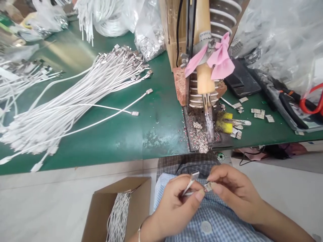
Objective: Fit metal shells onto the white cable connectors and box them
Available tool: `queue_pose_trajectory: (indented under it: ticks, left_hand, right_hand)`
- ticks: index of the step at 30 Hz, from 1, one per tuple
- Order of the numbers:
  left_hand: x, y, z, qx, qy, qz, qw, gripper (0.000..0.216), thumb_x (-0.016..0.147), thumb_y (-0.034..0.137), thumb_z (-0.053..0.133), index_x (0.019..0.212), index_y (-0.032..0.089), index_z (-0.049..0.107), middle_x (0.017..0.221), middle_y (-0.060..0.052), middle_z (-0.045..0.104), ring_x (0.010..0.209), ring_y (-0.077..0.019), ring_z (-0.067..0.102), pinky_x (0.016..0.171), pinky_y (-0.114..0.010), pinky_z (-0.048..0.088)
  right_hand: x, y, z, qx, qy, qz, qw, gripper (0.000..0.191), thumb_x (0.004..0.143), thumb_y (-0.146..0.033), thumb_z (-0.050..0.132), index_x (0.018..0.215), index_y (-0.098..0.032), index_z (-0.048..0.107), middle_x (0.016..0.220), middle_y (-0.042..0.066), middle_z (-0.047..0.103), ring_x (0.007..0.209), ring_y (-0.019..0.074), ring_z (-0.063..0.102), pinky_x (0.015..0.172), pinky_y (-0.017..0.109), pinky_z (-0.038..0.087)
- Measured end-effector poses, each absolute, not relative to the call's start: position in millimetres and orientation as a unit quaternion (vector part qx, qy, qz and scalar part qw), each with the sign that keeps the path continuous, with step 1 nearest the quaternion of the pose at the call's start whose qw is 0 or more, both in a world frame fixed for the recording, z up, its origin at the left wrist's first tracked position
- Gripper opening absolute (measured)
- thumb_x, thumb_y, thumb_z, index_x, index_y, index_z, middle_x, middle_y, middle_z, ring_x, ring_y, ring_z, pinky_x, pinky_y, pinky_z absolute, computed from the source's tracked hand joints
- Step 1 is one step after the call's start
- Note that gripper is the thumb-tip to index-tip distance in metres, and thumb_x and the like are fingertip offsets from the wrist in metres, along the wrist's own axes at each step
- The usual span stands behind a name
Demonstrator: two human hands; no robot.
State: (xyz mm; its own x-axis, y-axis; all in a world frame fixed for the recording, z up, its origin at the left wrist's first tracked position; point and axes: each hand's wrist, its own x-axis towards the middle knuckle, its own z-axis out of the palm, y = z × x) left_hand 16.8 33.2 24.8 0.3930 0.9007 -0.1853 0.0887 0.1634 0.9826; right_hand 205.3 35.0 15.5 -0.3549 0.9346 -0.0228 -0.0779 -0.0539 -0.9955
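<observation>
Both my hands are close to my lap below the table edge. My left hand is closed round a thin white cable whose metal plug end sticks up above my fingers. My right hand pinches a small metal connector shell between thumb and forefinger, touching the tip of the left thumb. A soldering iron with a wooden handle and a pink cloth tied on it stands in its holder on the table straight ahead.
A big heap of white cables with metal ends lies on the green table. A cardboard box holding cables sits at my left knee. Loose metal shells, a yellow sponge, pliers and plastic bags lie to the right.
</observation>
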Motion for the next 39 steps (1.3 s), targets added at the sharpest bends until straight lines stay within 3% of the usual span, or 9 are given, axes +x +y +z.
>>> queue_pose_trajectory:
  ticks: [8, 14, 18, 26, 31, 34, 39]
  left_hand:
    - [15.0, 36.1, 26.8, 0.577, 0.468, 0.318, 0.589, 0.017, 0.091, 0.022, 0.057, 0.077, 0.015, 0.064, 0.067, 0.001, 0.055, 0.06, -0.0105, 0.046, 0.057, -0.022, 0.036]
    - [17.1, 43.9, 37.9, 0.615, 0.479, 0.299, 0.55, 0.017, 0.087, 0.016, 0.056, 0.07, 0.015, 0.062, 0.061, 0.003, 0.053, 0.055, -0.0085, 0.044, 0.052, -0.02, 0.033]
    - [17.9, 45.4, 40.0, 0.613, 0.479, 0.305, 0.549, 0.019, 0.086, 0.015, 0.056, 0.068, 0.015, 0.06, 0.06, 0.004, 0.05, 0.055, -0.0079, 0.042, 0.051, -0.019, 0.032]
    - [16.7, 44.1, 39.5, 0.631, 0.472, 0.305, 0.536, 0.017, 0.088, 0.016, 0.056, 0.072, 0.015, 0.063, 0.062, 0.003, 0.052, 0.056, -0.0087, 0.044, 0.051, -0.02, 0.032]
    - [14.1, 44.9, 38.4, 0.631, 0.448, 0.332, 0.539, 0.017, 0.089, 0.017, 0.058, 0.073, 0.016, 0.063, 0.064, 0.0, 0.057, 0.06, -0.011, 0.052, 0.056, -0.023, 0.039]
    - [12.7, 45.3, 38.4, 0.612, 0.436, 0.355, 0.556, 0.009, 0.088, 0.015, 0.061, 0.08, 0.016, 0.067, 0.081, -0.005, 0.068, 0.072, -0.0143, 0.061, 0.061, -0.024, 0.045]
    - [14.5, 48.0, 40.3, 0.582, 0.456, 0.395, 0.546, 0.011, 0.084, 0.011, 0.063, 0.075, 0.017, 0.062, 0.088, -0.004, 0.068, 0.071, -0.0126, 0.062, 0.057, -0.021, 0.044]
  right_hand:
    - [207.9, 36.1, 13.6, -0.404, -0.61, 0.536, 0.422, 0.018, 0.092, -0.014, 0.051, 0.103, -0.028, 0.052, 0.072, -0.004, 0.052, 0.06, 0.0106, 0.051, 0.052, 0.021, 0.045]
    - [217.8, 53.0, 25.4, -0.393, -0.782, 0.292, 0.386, 0.019, 0.089, -0.01, 0.052, 0.101, -0.022, 0.061, 0.091, 0.005, 0.066, 0.077, 0.0154, 0.064, 0.066, 0.027, 0.055]
    - [223.0, 57.9, 33.7, -0.349, -0.858, 0.187, 0.326, 0.024, 0.091, -0.009, 0.048, 0.108, -0.018, 0.061, 0.083, 0.004, 0.072, 0.074, 0.0171, 0.067, 0.073, 0.031, 0.055]
    - [213.6, 52.8, 33.9, -0.364, -0.851, 0.246, 0.287, 0.022, 0.093, -0.009, 0.041, 0.094, -0.017, 0.061, 0.076, 0.002, 0.068, 0.067, 0.0163, 0.063, 0.07, 0.032, 0.047]
    - [212.3, 53.6, 31.7, -0.376, -0.804, 0.327, 0.325, 0.017, 0.09, -0.009, 0.045, 0.095, -0.021, 0.057, 0.076, 0.001, 0.066, 0.066, 0.0149, 0.059, 0.064, 0.03, 0.048]
    - [216.7, 53.3, 29.9, -0.407, -0.737, 0.386, 0.377, 0.018, 0.088, -0.012, 0.051, 0.101, -0.023, 0.055, 0.078, 0.002, 0.061, 0.065, 0.0149, 0.056, 0.056, 0.027, 0.046]
    - [219.4, 51.2, 28.3, -0.397, -0.714, 0.404, 0.411, 0.022, 0.091, -0.012, 0.047, 0.106, -0.024, 0.058, 0.082, 0.003, 0.058, 0.071, 0.0164, 0.058, 0.059, 0.028, 0.048]
